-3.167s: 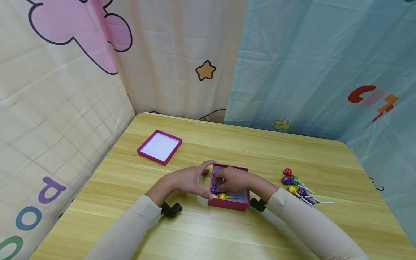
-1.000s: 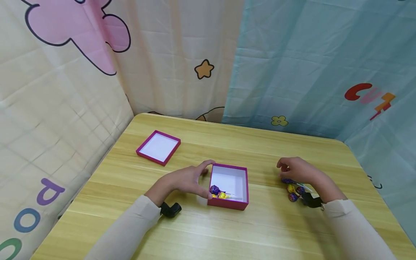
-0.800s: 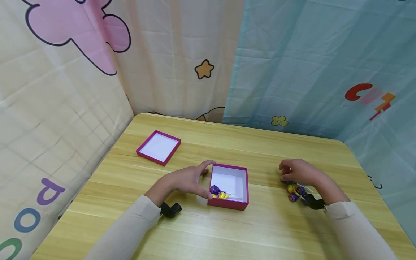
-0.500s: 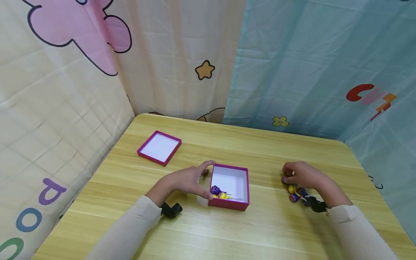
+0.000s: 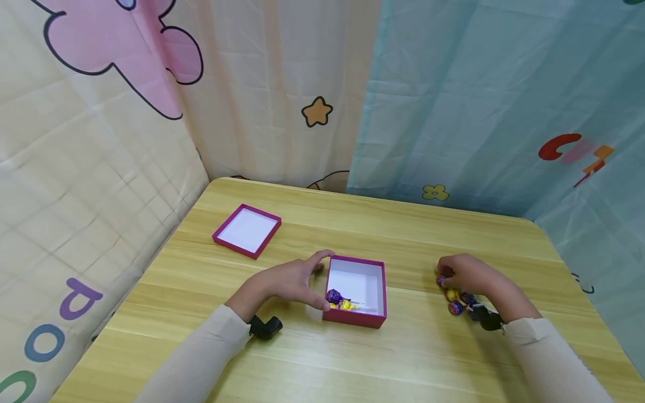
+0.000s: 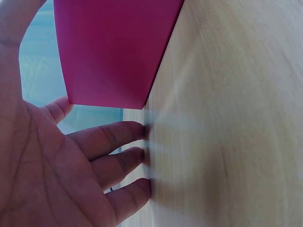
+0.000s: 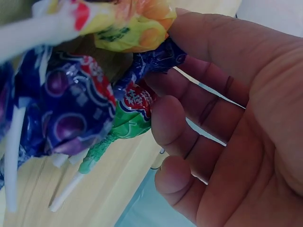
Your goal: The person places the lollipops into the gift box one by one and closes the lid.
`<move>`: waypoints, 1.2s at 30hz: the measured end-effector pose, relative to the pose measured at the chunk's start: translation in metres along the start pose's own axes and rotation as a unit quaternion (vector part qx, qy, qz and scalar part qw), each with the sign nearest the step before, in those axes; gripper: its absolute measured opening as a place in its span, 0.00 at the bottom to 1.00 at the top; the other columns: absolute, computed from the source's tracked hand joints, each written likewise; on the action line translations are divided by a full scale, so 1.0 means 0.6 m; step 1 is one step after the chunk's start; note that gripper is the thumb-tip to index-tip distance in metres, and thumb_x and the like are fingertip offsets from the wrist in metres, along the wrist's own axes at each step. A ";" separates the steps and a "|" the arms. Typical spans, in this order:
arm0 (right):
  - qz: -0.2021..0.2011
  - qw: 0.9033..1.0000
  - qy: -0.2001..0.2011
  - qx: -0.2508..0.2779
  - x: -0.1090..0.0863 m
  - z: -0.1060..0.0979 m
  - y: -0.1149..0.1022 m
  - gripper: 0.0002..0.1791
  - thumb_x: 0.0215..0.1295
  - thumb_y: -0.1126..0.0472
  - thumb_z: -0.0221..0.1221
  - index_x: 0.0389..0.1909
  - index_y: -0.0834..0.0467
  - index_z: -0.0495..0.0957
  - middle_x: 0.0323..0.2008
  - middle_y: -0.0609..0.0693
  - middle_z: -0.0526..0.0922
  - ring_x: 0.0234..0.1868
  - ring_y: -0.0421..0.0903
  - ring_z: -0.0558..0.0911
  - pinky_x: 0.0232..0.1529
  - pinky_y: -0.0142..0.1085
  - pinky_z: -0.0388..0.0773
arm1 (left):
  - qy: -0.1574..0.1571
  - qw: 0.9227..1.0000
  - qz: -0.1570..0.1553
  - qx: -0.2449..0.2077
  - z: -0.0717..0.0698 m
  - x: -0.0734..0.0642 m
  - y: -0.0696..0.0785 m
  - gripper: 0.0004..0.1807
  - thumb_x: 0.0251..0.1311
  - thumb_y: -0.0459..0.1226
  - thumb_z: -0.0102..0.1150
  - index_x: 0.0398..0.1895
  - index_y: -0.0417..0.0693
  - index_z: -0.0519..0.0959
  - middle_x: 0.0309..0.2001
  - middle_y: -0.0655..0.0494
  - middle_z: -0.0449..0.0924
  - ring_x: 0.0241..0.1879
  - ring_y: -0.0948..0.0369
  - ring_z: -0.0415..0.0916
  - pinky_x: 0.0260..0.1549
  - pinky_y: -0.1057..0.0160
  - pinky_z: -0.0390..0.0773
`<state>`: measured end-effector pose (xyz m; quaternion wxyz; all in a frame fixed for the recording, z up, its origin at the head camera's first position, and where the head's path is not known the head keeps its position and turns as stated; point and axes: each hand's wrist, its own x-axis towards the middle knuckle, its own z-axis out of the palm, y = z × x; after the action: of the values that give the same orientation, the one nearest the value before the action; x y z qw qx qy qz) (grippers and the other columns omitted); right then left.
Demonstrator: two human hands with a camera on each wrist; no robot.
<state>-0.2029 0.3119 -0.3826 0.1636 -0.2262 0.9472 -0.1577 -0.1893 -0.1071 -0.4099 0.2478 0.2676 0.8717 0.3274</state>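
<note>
My left hand (image 5: 291, 281) spans the left side of a magenta box (image 5: 355, 319), thumb at the near corner and index finger at the far one. In the left wrist view its other fingers (image 6: 118, 165) rest on the table. Inside the box lie a purple lollipop (image 5: 333, 296) and a yellow one (image 5: 345, 305). Over on the right, my right hand (image 5: 471, 274) pinches a purple-wrapped lollipop (image 7: 163, 56) between thumb and fingers. Close by are a yellow lollipop (image 7: 128, 35), a green-and-red one (image 7: 130, 123) and a purple one (image 7: 78, 104). The right thumb's tip is partly hidden.
The box's lid (image 5: 247, 230), white inside, lies upturned on the wooden table (image 5: 312, 358) at the back left. Printed curtains (image 5: 282, 67) hang behind the table and at both sides. A black wrist camera (image 5: 266, 328) sits below the left hand.
My right hand has left the box and moved right to the loose lollipops, then slightly toward me, where its fingers close on one. The left hand stays at the box.
</note>
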 end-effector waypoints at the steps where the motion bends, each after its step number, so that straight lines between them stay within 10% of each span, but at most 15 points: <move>1: -0.001 1.000 -0.001 0.001 0.000 0.000 0.000 0.04 0.63 0.66 0.65 0.34 0.56 0.79 0.29 0.43 0.77 0.29 0.41 0.72 0.32 0.39 0.71 | 0.000 1.000 -0.001 0.000 0.000 0.000 0.000 0.61 0.43 0.63 0.73 0.78 0.69 0.45 0.73 0.49 0.62 0.71 0.54 0.59 0.67 0.48 0.60; 36: -0.044 0.998 -0.024 0.046 0.017 -0.037 -0.075 0.05 0.68 0.62 0.63 0.42 0.55 0.80 0.38 0.43 0.80 0.37 0.43 0.79 0.40 0.39 0.79 | 0.004 1.000 0.010 0.005 0.002 0.003 -0.003 0.62 0.44 0.64 0.72 0.78 0.66 0.45 0.73 0.47 0.62 0.72 0.53 0.58 0.68 0.47 0.58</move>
<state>-0.2029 0.2740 -0.3487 0.1897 -0.2631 0.9239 -0.2030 -0.1904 -0.1067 -0.4122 0.2395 0.2764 0.8714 0.3269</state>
